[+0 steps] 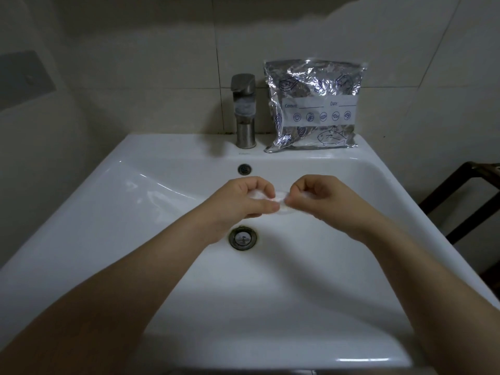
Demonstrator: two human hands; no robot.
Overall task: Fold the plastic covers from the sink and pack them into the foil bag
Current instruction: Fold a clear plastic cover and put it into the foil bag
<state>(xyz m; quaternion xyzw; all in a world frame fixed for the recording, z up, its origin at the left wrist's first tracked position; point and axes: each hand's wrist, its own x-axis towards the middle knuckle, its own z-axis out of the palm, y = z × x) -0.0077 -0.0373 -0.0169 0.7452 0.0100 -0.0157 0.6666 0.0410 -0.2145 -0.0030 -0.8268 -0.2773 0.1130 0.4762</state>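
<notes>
White sink [81,212] spreads below; left hand [243,198] and right hand [319,196] both pinch a plastic cover [281,201] over it. Foil bag [313,104] leans against tiled wall [162,63].

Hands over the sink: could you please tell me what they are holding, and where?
Both the left hand and right hand pinch a plastic cover, one at each end.

Open basin around the drain [242,237]; the faucet [244,109] and foil bag [313,104] crowd the back ledge.

Plastic cover [281,203] mostly hidden inside curled fingers [266,189]; folds unreadable. Dark chair [465,196] cut off right.
</notes>
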